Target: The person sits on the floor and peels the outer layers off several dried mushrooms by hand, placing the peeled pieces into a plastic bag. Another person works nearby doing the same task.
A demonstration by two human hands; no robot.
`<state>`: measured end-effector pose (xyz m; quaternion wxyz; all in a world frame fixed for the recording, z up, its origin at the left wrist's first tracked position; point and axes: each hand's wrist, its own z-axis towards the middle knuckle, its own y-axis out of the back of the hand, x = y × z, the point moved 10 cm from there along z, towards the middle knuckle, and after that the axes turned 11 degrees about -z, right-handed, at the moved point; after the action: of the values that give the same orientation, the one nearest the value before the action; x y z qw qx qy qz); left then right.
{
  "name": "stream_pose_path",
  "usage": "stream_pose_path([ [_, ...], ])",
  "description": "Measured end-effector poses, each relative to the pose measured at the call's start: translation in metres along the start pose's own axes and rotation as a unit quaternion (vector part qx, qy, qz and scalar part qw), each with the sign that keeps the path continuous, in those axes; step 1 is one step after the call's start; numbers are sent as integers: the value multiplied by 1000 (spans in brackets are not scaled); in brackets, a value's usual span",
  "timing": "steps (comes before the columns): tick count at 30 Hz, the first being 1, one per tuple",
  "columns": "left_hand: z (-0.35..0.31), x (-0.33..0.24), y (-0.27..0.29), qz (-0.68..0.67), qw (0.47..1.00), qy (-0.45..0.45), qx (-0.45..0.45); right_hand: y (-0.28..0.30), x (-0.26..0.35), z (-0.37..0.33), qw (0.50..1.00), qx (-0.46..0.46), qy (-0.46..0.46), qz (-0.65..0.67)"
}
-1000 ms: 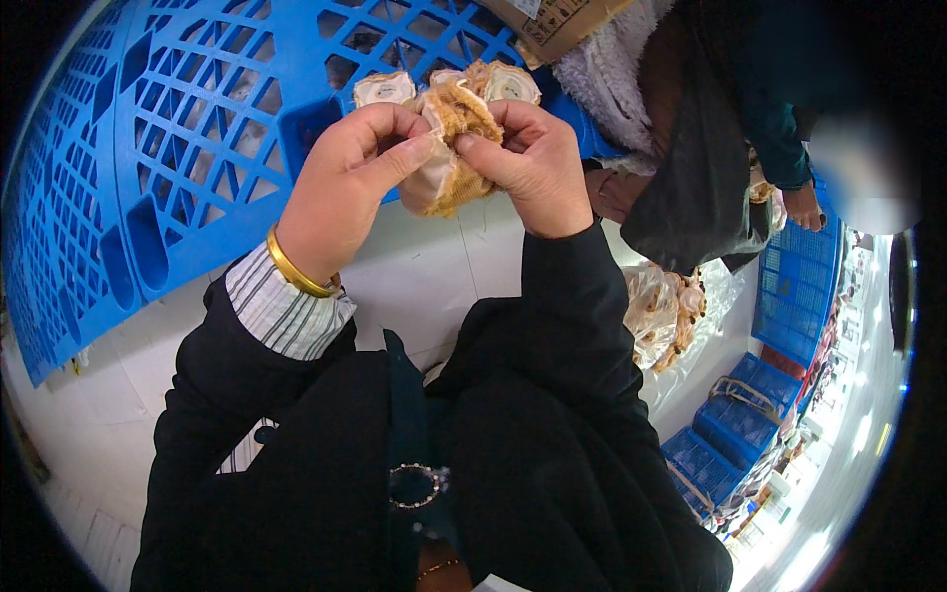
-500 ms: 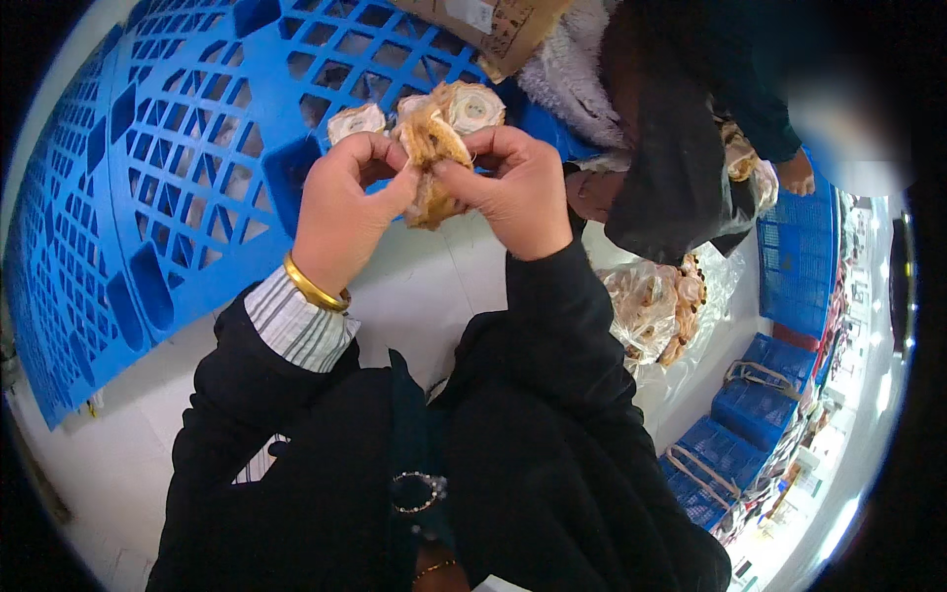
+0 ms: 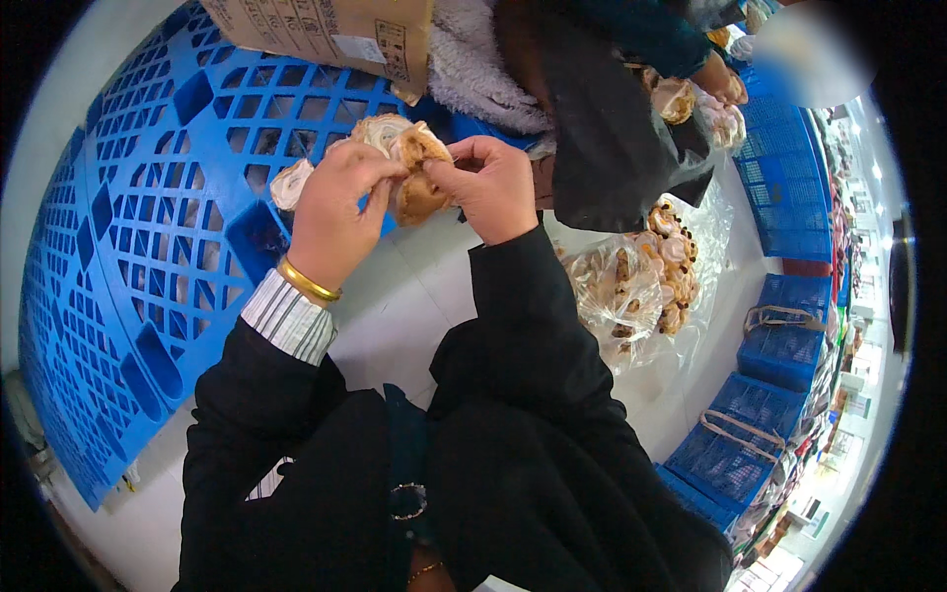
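A small tan-and-cream soft piece, folded and fuzzy-looking (image 3: 419,200), is held up over the edge of a blue plastic pallet (image 3: 148,227). My right hand (image 3: 496,187) pinches its right side between thumb and fingers. From the other side my left hand (image 3: 335,217), with a gold bangle at the wrist, is closed at its upper left edge. What exactly the piece is, I cannot make out. Behind my hands, on the pallet, lie similar round cream pieces with tan rims (image 3: 292,185), partly hidden by my left hand.
A cardboard box (image 3: 326,30) and grey fleecy cloth (image 3: 473,64) are at the back. Another person's hand (image 3: 720,79) is near more pieces at upper right, beside dark cloth (image 3: 617,148). A clear plastic bag of pieces (image 3: 621,291) lies on the floor; blue crates (image 3: 784,321) line the right.
The view has shifted, so the box and the floor bag show more. My left fingers have moved up along the piece, and its tan side is now more open to view.
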<state>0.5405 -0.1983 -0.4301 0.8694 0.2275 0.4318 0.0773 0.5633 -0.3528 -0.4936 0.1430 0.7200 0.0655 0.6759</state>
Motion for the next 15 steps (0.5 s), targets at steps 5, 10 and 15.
stream_pose_path([
  [5,15,-15,-36,170,976,-54,129,19,1,4,999,-22,21,-33],
  [10,43,-51,-43,167,957,-136,192,37,-13,10,999,-28,-2,43],
  [15,57,-43,-46,54,967,-116,219,45,-10,9,994,-10,-21,103],
])
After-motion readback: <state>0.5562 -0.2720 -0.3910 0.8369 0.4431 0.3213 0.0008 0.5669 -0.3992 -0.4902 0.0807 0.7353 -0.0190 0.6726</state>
